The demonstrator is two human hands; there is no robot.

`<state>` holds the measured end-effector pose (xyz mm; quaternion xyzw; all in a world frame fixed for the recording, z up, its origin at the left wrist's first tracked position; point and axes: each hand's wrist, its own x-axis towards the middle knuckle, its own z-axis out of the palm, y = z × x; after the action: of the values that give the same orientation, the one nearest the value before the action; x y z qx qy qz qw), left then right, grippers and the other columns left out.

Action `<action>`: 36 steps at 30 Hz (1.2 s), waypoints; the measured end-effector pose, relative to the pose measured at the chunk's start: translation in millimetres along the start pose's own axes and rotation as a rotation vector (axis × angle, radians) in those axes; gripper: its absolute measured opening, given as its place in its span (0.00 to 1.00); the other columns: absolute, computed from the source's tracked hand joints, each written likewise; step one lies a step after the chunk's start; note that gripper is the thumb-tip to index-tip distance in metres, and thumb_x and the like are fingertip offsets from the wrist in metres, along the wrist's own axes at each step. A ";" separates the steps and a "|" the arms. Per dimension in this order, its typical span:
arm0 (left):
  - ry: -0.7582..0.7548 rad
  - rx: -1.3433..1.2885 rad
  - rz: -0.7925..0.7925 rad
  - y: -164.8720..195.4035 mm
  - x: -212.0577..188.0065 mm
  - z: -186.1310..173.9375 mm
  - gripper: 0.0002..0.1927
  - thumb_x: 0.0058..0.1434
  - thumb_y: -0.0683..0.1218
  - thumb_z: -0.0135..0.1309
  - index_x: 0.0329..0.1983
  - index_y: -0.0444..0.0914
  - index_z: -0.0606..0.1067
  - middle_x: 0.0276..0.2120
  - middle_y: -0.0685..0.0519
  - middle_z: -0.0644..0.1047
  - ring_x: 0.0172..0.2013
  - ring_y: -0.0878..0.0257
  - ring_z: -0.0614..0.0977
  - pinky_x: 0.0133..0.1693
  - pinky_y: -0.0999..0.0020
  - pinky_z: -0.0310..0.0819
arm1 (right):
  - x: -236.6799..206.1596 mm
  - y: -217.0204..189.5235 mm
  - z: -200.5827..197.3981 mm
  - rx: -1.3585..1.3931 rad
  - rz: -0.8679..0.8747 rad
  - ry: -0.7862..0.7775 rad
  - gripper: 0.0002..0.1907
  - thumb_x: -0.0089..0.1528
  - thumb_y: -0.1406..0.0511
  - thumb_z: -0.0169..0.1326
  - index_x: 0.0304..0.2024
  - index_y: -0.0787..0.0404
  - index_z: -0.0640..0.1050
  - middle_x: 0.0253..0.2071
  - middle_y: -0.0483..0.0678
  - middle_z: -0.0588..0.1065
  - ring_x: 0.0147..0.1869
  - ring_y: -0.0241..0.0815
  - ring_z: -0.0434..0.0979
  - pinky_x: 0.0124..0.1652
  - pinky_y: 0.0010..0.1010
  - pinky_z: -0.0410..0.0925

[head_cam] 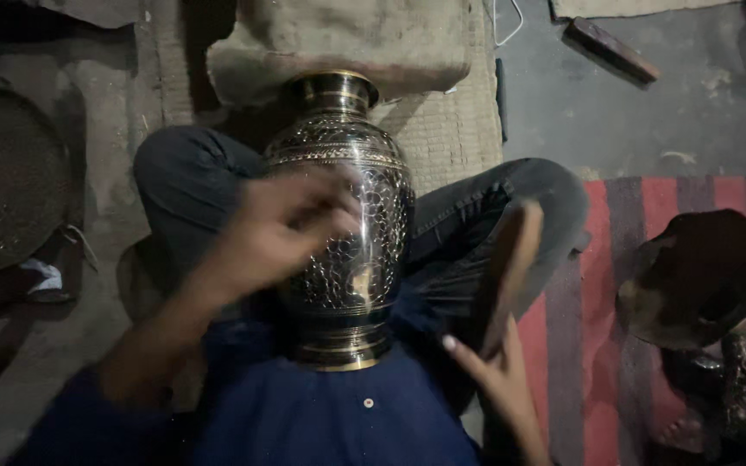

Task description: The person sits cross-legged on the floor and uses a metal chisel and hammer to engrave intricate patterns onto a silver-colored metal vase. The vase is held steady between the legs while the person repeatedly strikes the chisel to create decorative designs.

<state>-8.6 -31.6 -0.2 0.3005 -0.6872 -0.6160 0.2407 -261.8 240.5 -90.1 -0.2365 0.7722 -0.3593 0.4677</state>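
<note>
Engraved metal vase (343, 224) lying across the lap, mouth away from the body.
Probably heavy, rigid, slick where polished; best gripped at neck or foot. Left hand (291, 224) blurred, fingers loosely spread on its belly; right hand (498, 358) half-closed round one dark stick (511, 259). One vase, one stick.
</note>
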 end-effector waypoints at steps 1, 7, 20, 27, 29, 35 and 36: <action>0.152 -0.112 0.149 -13.6 -1.9 -7.6 0.17 0.70 0.39 0.57 0.61 0.41 0.72 0.46 0.51 0.82 0.47 0.65 0.86 0.52 0.69 0.86 | 12.9 -17.9 2.0 -0.077 0.084 -0.050 0.55 0.53 0.65 0.69 0.74 0.61 0.51 0.70 0.60 0.61 0.74 0.53 0.61 0.65 0.45 0.60; 0.826 -0.635 0.165 -83.5 -1.6 -24.5 0.24 0.75 0.42 0.56 0.70 0.42 0.62 0.48 0.54 0.78 0.47 0.65 0.81 0.50 0.72 0.80 | 79.7 -102.2 50.7 0.387 -0.174 -0.333 0.53 0.54 0.60 0.64 0.74 0.62 0.51 0.74 0.56 0.61 0.76 0.53 0.60 0.69 0.44 0.56; 0.943 -0.717 0.160 -158.6 13.2 -38.6 0.22 0.73 0.42 0.55 0.66 0.41 0.64 0.45 0.53 0.77 0.43 0.65 0.80 0.46 0.69 0.78 | 88.4 -132.3 73.5 0.259 -0.110 -0.413 0.48 0.56 0.62 0.63 0.75 0.60 0.56 0.70 0.52 0.64 0.74 0.49 0.61 0.66 0.39 0.59; 0.682 -0.367 0.353 -109.8 -8.3 -41.5 0.20 0.75 0.39 0.55 0.66 0.41 0.65 0.44 0.52 0.77 0.44 0.64 0.82 0.50 0.66 0.81 | 51.9 -103.3 42.6 0.116 -0.106 -0.172 0.49 0.53 0.66 0.66 0.74 0.62 0.58 0.66 0.55 0.69 0.68 0.47 0.70 0.62 0.37 0.66; 0.368 -0.425 0.313 -72.7 -23.2 -40.3 0.19 0.72 0.39 0.57 0.63 0.39 0.67 0.42 0.52 0.78 0.42 0.64 0.83 0.50 0.64 0.83 | 41.7 -89.6 31.9 0.147 -0.035 -0.095 0.48 0.54 0.67 0.65 0.73 0.62 0.58 0.65 0.57 0.69 0.67 0.48 0.72 0.60 0.38 0.68; -0.408 0.055 -0.053 -4.5 -32.1 -39.0 0.23 0.57 0.49 0.63 0.56 0.42 0.76 0.40 0.52 0.84 0.42 0.62 0.87 0.46 0.65 0.81 | 0.6 -55.2 17.2 -0.198 -0.180 -0.070 0.52 0.52 0.73 0.62 0.76 0.59 0.54 0.61 0.58 0.74 0.61 0.48 0.76 0.56 0.36 0.71; -0.426 0.080 0.000 -1.4 -30.7 -37.5 0.23 0.58 0.49 0.62 0.57 0.42 0.76 0.41 0.51 0.84 0.43 0.60 0.87 0.46 0.64 0.80 | -6.0 -53.7 17.3 -0.298 -0.266 -0.057 0.53 0.50 0.75 0.63 0.75 0.58 0.55 0.61 0.60 0.74 0.62 0.50 0.75 0.56 0.36 0.70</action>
<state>39.4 -36.2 4.3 0.1729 -0.7466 -0.6377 0.0779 -242.1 205.1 -50.4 -0.4130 0.7652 -0.2929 0.3977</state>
